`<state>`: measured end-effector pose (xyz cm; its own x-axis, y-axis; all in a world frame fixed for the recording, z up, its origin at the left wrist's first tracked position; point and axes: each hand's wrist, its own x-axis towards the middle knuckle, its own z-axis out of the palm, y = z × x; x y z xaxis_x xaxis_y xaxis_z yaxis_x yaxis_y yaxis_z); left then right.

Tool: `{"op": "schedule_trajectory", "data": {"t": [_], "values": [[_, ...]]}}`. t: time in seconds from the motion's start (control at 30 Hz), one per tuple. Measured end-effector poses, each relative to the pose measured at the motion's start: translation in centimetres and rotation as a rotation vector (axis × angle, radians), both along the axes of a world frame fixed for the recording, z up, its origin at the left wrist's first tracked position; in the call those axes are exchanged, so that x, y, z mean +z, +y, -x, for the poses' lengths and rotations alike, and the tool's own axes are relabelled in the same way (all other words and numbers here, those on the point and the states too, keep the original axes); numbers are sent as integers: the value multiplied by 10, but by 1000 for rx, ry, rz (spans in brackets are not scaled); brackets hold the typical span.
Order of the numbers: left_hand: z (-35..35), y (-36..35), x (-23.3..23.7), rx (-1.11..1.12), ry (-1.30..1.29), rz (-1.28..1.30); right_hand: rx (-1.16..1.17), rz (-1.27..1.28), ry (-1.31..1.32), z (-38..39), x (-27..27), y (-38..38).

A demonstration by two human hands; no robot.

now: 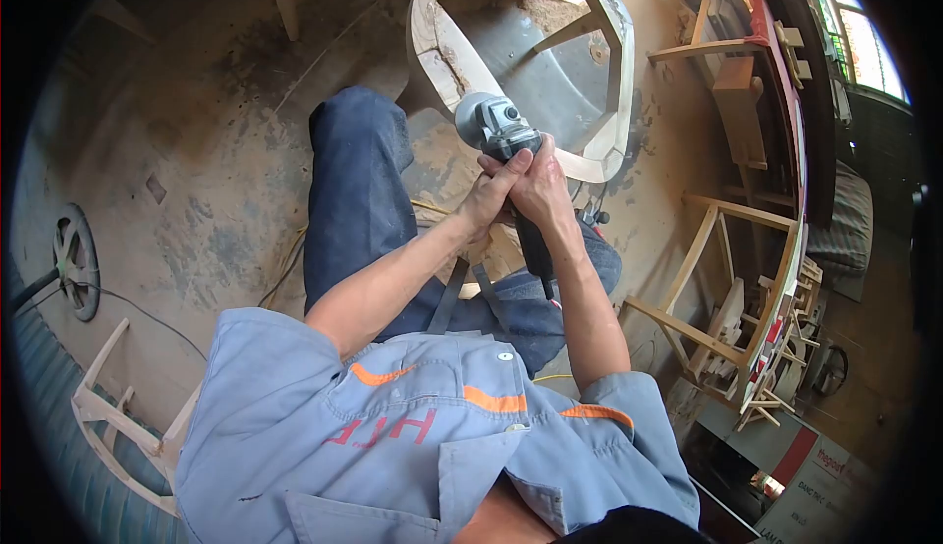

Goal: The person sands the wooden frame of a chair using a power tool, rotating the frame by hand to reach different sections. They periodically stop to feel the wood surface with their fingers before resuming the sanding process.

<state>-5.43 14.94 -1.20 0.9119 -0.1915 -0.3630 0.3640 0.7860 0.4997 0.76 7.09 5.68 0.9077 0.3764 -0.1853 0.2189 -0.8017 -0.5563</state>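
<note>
My left hand (pixel 488 196) and my right hand (pixel 542 183) are both closed around an angle grinder (pixel 507 132), side by side near its head. Its grey gear head and round disc point away from me, and the dark body runs back between my forearms. The disc overlaps the near left edge of a pale wooden frame (pixel 430 28), a rounded ring with an angular inner opening. A dark joint line and rough brown patches show on the frame's left side. Part of the grinder's grip is hidden under my fingers.
Wooden chair-like frames (pixel 744 212) and wood pieces stand along the right. Another curved wooden frame (pixel 113 411) is at lower left, near a spoked wheel (pixel 75 262). Cables (pixel 147 310) cross the dusty floor (pixel 236 151) by my legs.
</note>
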Motion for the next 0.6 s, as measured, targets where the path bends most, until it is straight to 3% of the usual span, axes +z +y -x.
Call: {"op": "schedule_trajectory", "data": {"t": [0.3,0.43,0.47,0.6], "values": [[-4,-56,-12,-215,16,-85,-220,21,41,13,8,-61],[-15,-77,-3,-517,-17,-123,-475,74,62,26,18,-85],[-17,-80,0,-557,-13,-137,-503,-25,91,27,9,-95],[-17,-44,11,-453,-16,-135,-392,-6,21,15,-2,-74]]}}
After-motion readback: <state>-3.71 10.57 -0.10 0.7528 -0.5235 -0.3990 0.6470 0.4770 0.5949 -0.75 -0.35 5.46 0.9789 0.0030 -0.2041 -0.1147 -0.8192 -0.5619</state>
